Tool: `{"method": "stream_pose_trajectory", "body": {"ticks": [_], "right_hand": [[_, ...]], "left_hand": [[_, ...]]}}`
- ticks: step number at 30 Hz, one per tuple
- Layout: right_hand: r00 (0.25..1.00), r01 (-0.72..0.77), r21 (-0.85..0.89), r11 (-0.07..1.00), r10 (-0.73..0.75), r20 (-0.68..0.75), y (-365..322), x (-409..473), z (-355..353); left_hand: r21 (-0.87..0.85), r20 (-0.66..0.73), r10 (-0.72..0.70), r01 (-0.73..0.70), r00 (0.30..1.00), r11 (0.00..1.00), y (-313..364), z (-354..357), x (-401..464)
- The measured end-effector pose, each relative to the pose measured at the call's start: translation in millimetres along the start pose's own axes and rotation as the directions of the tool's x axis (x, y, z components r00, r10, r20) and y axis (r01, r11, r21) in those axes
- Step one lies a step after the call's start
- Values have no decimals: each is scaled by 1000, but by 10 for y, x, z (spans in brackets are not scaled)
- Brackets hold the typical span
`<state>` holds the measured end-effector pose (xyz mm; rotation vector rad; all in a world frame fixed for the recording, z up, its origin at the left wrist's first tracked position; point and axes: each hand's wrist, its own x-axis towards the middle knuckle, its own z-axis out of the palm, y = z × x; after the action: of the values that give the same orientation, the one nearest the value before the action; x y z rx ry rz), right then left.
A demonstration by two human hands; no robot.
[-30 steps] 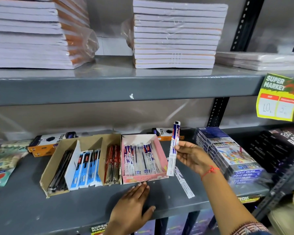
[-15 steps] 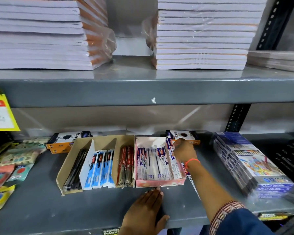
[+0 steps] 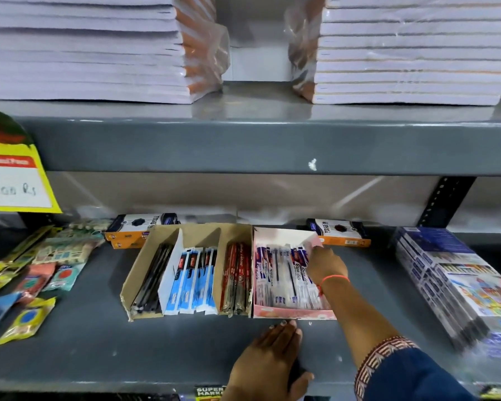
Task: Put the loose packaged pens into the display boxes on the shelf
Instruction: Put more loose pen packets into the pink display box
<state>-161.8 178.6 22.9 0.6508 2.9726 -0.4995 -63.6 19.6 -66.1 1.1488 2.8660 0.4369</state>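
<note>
A pink display box (image 3: 292, 314) stands on the grey shelf (image 3: 84, 342) and holds several white-and-blue packaged pens (image 3: 281, 273). My right hand (image 3: 326, 264) reaches into the box's right side, its fingers curled on the rightmost packaged pen. My left hand (image 3: 268, 363) lies flat on the shelf just in front of the pink box and holds nothing. To the left, touching it, a brown cardboard box (image 3: 136, 276) has compartments with black pens (image 3: 154, 282), blue packaged pens (image 3: 194, 279) and red pens (image 3: 236, 273).
Two orange boxes (image 3: 133, 230) (image 3: 340, 234) sit behind the display boxes. Stacked colour packs (image 3: 451, 282) fill the right, small packets (image 3: 26, 285) the left. The upper shelf edge (image 3: 243, 146) hangs low, with notebook stacks (image 3: 84, 53) on top. A yellow price tag (image 3: 12, 180) hangs at left.
My right hand carried an upright packaged pen from beside the pink box down into its right side. The view shifted right to left and closer. My left hand stayed on the shelf.
</note>
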Motion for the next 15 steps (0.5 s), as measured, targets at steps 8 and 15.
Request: {"method": "stream_pose_trajectory", "body": {"ticks": [8,15], "right_hand": [[983,9,119,993,14,-183,186,-118,-203],[978,-204,182,962,208,-1,819,-355,-110]], "left_hand": [[28,21,-38,38,999,999,22,-22,-17],[161,34,-8,3,999,987,58,-85,-14]]}}
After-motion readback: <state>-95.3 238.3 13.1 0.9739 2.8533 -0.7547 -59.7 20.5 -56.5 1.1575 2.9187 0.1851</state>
